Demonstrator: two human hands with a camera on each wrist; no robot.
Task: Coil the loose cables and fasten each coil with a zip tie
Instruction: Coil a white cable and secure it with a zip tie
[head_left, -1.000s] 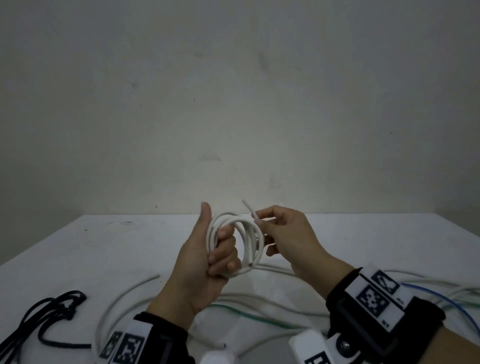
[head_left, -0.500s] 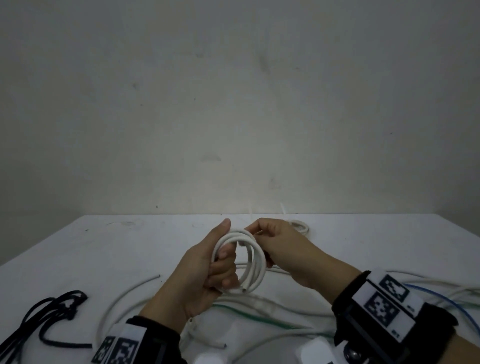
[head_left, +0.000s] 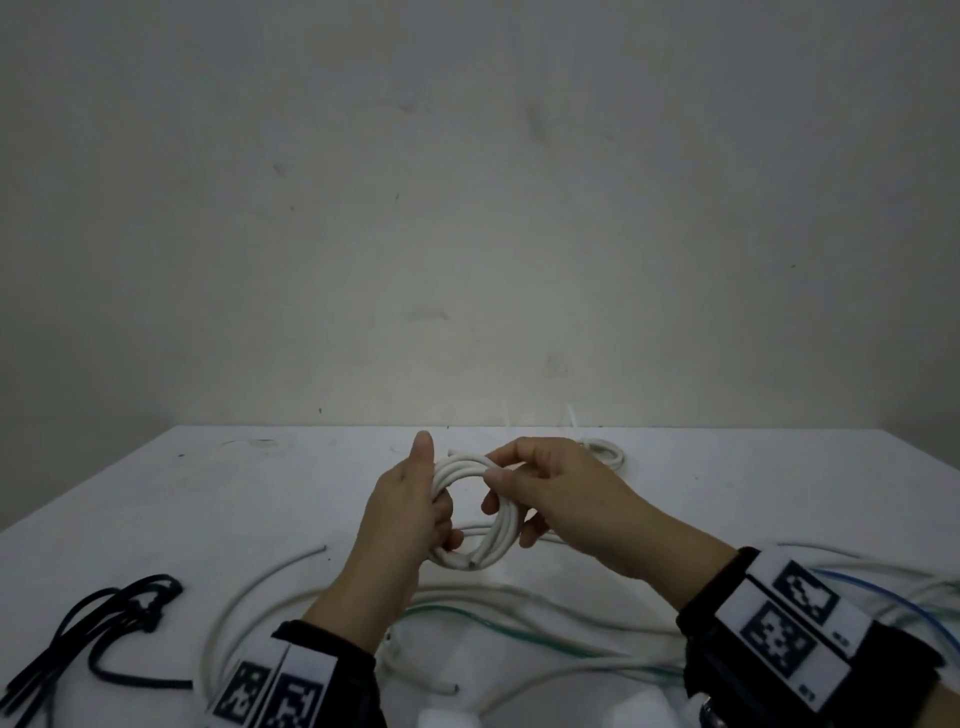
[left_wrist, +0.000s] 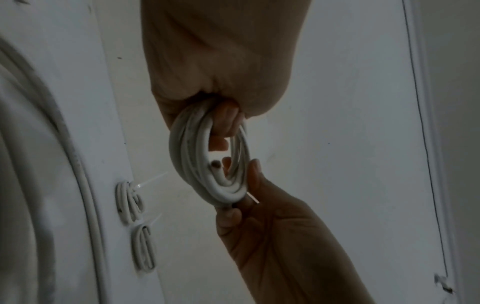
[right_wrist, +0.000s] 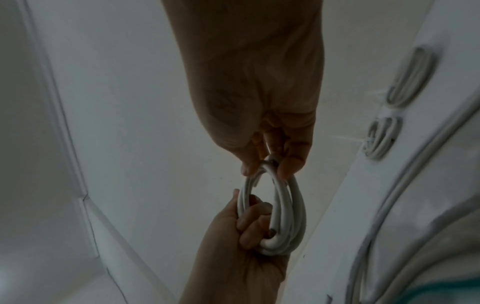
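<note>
- The white cable coil (head_left: 480, 512) was held upright in the air above the bench (head_left: 208, 499), between the two hands, near the bench's middle.
- The left hand (head_left: 402, 512) gripped the coil's left side, fingers curled through the loop and thumb raised straight beside it.
- The right hand (head_left: 550, 493) pinched the coil's upper right side between thumb and forefinger, the remaining fingers curled behind the strands.
- In the left wrist view a thin pale strip (left_wrist: 253, 199) projected at the right hand's fingers beside the coil (left_wrist: 207, 158); whether it was a zip tie could not be told.
- A cut cable end (head_left: 470, 563) showed at the bottom of the coil.
- Two finished coils (left_wrist: 130, 200) lay on the bench behind the hands, each with a zip tie tail (left_wrist: 152, 181) sticking out.
- Loose white cables (head_left: 244, 603) lay on the near bench, with a green cable (head_left: 519, 631) and a blue cable (head_left: 878, 592) among them.
- A black cable bundle (head_left: 104, 623) lay at the bench's near left.
- A plain wall (head_left: 467, 208) stood behind the bench.
</note>
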